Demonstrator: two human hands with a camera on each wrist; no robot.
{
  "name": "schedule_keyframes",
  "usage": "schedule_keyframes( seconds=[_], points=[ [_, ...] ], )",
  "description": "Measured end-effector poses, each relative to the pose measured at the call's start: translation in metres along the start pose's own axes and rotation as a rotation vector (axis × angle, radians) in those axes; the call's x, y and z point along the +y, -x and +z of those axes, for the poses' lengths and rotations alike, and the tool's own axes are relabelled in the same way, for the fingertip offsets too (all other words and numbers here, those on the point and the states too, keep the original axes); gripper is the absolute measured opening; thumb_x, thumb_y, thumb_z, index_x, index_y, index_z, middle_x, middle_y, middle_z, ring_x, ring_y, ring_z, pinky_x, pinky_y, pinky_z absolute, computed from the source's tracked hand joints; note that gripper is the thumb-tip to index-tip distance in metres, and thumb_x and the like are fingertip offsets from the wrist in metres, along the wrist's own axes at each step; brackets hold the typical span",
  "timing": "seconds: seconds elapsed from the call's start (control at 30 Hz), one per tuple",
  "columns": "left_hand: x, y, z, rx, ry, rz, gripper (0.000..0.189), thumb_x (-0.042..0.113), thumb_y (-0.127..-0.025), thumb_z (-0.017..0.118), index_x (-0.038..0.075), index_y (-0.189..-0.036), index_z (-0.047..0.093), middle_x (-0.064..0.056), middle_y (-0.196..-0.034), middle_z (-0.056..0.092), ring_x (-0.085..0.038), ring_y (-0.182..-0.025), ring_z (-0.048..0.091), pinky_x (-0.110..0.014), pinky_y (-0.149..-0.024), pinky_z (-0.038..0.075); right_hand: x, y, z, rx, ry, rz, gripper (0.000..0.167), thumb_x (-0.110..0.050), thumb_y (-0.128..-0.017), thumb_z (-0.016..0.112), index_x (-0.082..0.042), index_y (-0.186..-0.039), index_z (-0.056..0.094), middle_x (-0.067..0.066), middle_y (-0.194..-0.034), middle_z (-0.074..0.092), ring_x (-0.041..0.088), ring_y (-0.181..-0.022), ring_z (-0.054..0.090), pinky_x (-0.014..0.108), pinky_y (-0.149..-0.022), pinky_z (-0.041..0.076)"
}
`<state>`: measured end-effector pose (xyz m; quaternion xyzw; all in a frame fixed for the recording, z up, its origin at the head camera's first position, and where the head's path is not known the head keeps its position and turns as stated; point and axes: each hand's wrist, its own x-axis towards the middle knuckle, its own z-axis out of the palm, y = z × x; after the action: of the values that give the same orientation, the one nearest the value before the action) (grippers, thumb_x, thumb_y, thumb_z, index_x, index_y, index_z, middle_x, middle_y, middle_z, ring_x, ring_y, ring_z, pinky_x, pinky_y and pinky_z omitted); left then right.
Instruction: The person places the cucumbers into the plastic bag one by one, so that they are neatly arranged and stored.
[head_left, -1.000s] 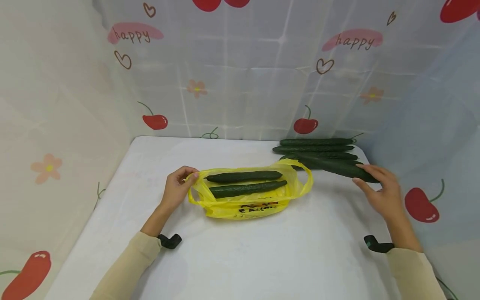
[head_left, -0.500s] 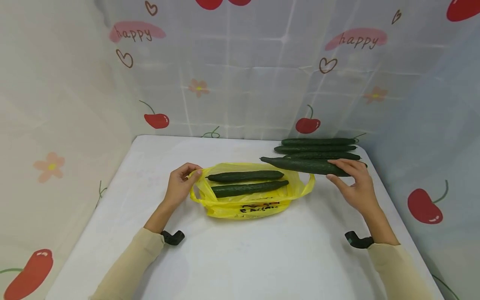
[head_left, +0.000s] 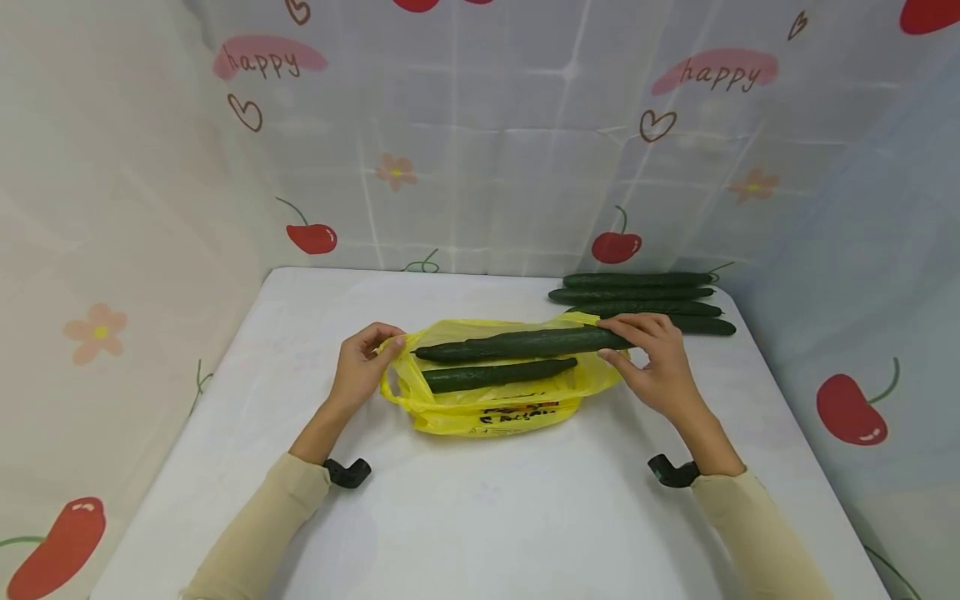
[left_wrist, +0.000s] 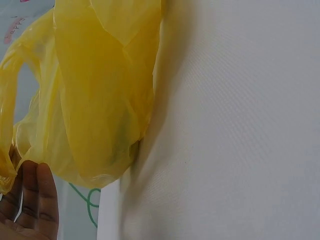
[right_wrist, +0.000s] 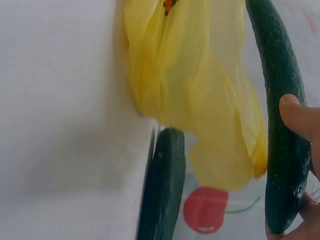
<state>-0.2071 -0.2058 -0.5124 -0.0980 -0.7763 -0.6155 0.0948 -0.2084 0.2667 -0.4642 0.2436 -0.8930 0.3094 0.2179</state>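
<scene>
A yellow plastic bag (head_left: pixel 487 417) lies with its mouth spread upward on the table. My left hand (head_left: pixel 363 367) pinches its left rim; in the left wrist view fingers (left_wrist: pixel 47 200) show at the bag's edge. My right hand (head_left: pixel 656 367) grips a dark green cucumber (head_left: pixel 540 341) by its right end, thumb on one side, as the right wrist view confirms. That cucumber spans the bag's opening from above. Inside the bag lies one cucumber (head_left: pixel 498 375) in front, and a second (head_left: pixel 435 354) is mostly hidden under the held one.
Several more cucumbers (head_left: pixel 637 280) lie side by side at the table's back right corner, behind my right hand. A patterned curtain (head_left: pixel 487 192) hangs along the back and sides of the white table (head_left: pixel 480 533).
My right hand has carried the cucumber leftward from the pile at the back right to over the bag's mouth. My left hand has kept its hold on the bag's rim.
</scene>
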Motion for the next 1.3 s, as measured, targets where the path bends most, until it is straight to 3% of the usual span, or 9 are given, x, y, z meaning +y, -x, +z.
schedule_keyframes(
  seconds=[0.27,0.5,0.73,1.0,1.3],
  points=[
    [-0.002,0.001,0.003,0.01,0.013,0.006,0.018,0.02,-0.106,0.072,0.004,-0.113,0.076,-0.017,-0.112,0.073,-0.004,-0.106,0.07,-0.017,-0.08,0.054,-0.017,-0.006,0.028,0.01,0.05,-0.106,0.045,-0.017,-0.086,0.091,-0.015,-0.129,0.078,0.014,-0.127,0.075,0.039,-0.119,0.056,0.066,-0.101,0.037],
    [-0.005,0.001,0.004,0.018,-0.003,-0.003,0.019,0.022,-0.106,0.071,0.005,-0.113,0.076,-0.013,-0.111,0.074,-0.003,-0.109,0.07,-0.016,-0.083,0.054,-0.026,-0.01,0.046,0.001,0.06,-0.119,0.045,-0.022,-0.086,0.091,-0.017,-0.129,0.079,0.012,-0.127,0.076,0.037,-0.118,0.057,0.066,-0.103,0.038],
    [-0.003,0.002,0.003,0.011,0.009,0.007,0.02,0.02,-0.106,0.071,0.003,-0.115,0.075,-0.019,-0.113,0.073,-0.004,-0.105,0.07,-0.017,-0.084,0.055,-0.041,-0.018,0.07,-0.012,0.046,-0.147,0.044,-0.023,-0.086,0.091,-0.017,-0.128,0.079,0.011,-0.125,0.077,0.036,-0.116,0.06,0.067,-0.104,0.041],
    [-0.001,0.002,0.0,0.033,-0.006,-0.001,0.018,0.022,-0.105,0.073,0.006,-0.113,0.076,-0.011,-0.11,0.074,-0.005,-0.104,0.07,-0.017,-0.083,0.055,-0.047,-0.021,0.098,-0.11,-0.001,-0.032,0.044,-0.033,-0.094,0.085,-0.018,-0.134,0.076,0.01,-0.133,0.075,0.035,-0.121,0.062,0.061,-0.107,0.047],
    [0.001,0.001,-0.002,0.052,-0.01,0.001,0.018,0.02,-0.105,0.073,0.004,-0.112,0.076,-0.008,-0.108,0.074,-0.004,-0.105,0.07,-0.016,-0.083,0.054,-0.041,-0.022,0.104,-0.266,-0.066,0.098,0.043,-0.032,-0.1,0.079,-0.018,-0.139,0.072,0.008,-0.141,0.072,0.036,-0.136,0.062,0.06,-0.119,0.043]
  ],
)
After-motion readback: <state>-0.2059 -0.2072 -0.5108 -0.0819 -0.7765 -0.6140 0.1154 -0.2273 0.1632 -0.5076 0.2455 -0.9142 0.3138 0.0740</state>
